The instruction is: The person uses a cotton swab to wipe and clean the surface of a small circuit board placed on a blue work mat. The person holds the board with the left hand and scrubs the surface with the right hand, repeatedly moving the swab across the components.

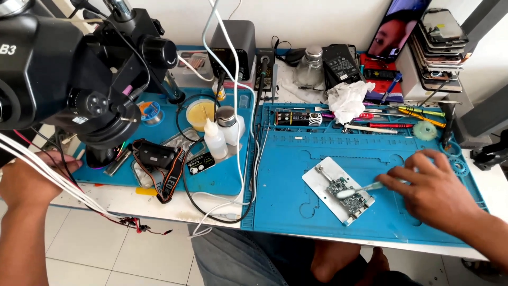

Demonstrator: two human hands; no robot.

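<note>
My right hand (436, 188) rests on the blue work mat (296, 175) and pinches a small clear-handled brush (360, 189). The brush tip touches a green circuit board (346, 195) clamped in a white metal holder (330, 177) near the mat's front. My left hand (29, 182) is at the table's left edge, under the black microscope (79, 69). It lies against a bundle of white cables (50, 175); whether it grips them is hidden.
A second blue mat (211, 177) on the left carries squeeze bottles (214, 139), a headlamp (156, 154) and a solder spool. Screwdrivers and tweezers (391, 119) lie along the back, beside a crumpled tissue (346, 99). A stack of phones (439, 47) stands at the back right.
</note>
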